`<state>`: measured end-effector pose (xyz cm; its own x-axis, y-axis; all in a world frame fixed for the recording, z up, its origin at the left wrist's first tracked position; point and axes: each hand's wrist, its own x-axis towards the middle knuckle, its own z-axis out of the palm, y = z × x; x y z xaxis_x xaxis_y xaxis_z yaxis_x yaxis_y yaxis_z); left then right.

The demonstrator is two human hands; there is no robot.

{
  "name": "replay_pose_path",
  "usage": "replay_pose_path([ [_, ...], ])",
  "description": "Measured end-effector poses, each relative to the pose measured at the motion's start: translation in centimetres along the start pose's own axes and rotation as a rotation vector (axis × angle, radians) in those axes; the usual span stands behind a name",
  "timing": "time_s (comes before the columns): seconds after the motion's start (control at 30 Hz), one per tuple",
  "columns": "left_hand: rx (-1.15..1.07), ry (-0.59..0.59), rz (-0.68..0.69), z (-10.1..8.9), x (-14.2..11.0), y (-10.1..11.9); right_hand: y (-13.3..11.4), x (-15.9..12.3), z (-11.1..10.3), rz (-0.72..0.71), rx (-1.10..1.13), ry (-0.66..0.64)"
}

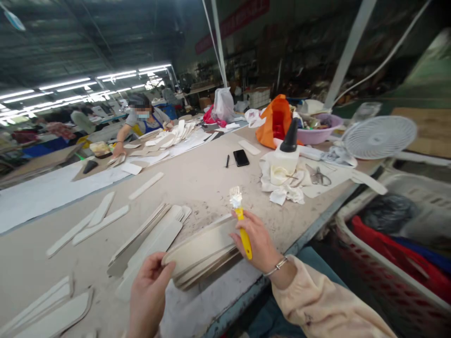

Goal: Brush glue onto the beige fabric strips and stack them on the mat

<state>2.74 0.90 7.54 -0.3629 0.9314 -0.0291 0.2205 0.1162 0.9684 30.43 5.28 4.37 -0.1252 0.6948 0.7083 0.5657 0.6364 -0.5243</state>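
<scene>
Between my hands lies a stack of pale, round-ended flat pieces (pixel 200 249), slightly fanned, near the table's front edge. My left hand (pixel 151 286) pinches the left end of the top piece between thumb and fingers. In my right hand (pixel 257 239) is a brush with a yellow handle (pixel 245 234); its bristles (pixel 235 196) point up and away and look coated in white. Some fingers of that hand also rest at the right end of the stack. Another pile of similar pieces (pixel 158 234) lies just beyond my left hand.
More loose pieces (pixel 102 209) lie on the table (pixel 190 173) at left. Farther back are a phone (pixel 241 157), a white container (pixel 283 162), scissors (pixel 320 176), an orange bag (pixel 275 119) and a fan (pixel 380 136). A basket (pixel 380 263) stands right. A co-worker (pixel 146 117) handles pieces across the table.
</scene>
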Motion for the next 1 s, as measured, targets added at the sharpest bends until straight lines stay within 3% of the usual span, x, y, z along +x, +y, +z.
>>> replay_pose_path([
  [0.1,-0.275,0.058,-0.028,0.8,-0.5,0.5,0.4,0.2,-0.3,0.094,0.052,0.073],
  [0.2,-0.427,0.062,-0.092,1.8,-1.0,1.4,1.7,0.1,-1.0,0.324,0.174,0.132],
  [0.33,-0.493,0.038,-0.161,2.9,-1.4,3.1,2.9,-0.3,-1.5,0.530,0.476,0.072],
  [0.47,-0.548,0.039,-0.188,3.7,-1.3,4.8,2.8,-0.2,-1.8,0.544,0.506,-0.016],
  [0.6,-0.604,0.099,-0.198,4.3,-1.1,6.1,2.2,0.1,-2.5,0.543,0.544,-0.007],
  [0.83,-0.670,0.178,-0.281,5.9,-1.7,7.0,2.6,0.4,-3.7,0.612,0.818,0.221],
  [1.0,-0.624,0.160,-0.298,7.2,-2.4,6.8,2.7,0.6,-5.1,0.652,0.845,0.296],
])
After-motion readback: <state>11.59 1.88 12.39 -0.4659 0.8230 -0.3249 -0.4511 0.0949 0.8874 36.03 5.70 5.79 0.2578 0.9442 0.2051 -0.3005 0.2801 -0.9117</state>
